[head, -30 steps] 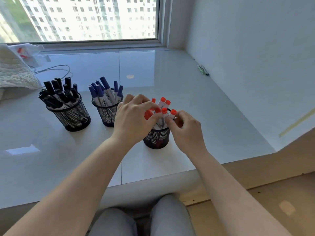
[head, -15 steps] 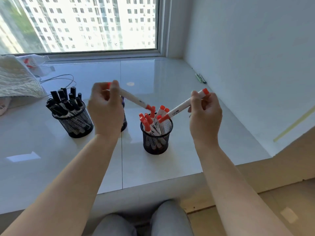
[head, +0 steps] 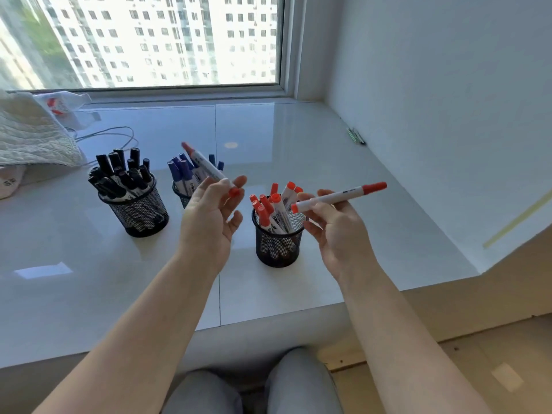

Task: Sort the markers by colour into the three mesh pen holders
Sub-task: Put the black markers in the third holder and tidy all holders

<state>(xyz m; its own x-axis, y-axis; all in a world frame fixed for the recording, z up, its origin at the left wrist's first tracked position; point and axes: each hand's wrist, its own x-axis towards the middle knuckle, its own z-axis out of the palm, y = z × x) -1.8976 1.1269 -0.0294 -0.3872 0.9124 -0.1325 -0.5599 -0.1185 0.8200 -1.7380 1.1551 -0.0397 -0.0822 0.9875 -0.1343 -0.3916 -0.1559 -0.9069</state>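
Note:
Three black mesh holders stand on the white sill. The left holder (head: 140, 215) is full of black markers, the middle holder (head: 181, 195) has blue markers and is partly hidden by my left hand, and the right holder (head: 277, 246) has several red markers. My left hand (head: 210, 218), palm up, pinches a red marker (head: 206, 167) that points up and left over the blue holder. My right hand (head: 337, 228) holds another red marker (head: 337, 198) almost level, just above and right of the red holder.
A quilted cloth (head: 30, 138) and a thin cable (head: 110, 135) lie at the back left. Small green pens (head: 355, 135) rest against the right wall. The sill's front edge (head: 268, 321) runs just above my knees.
Both hands drew a red marker each out of the red holder, then turned palm up. The markers' lower ends have come clear of the holder.

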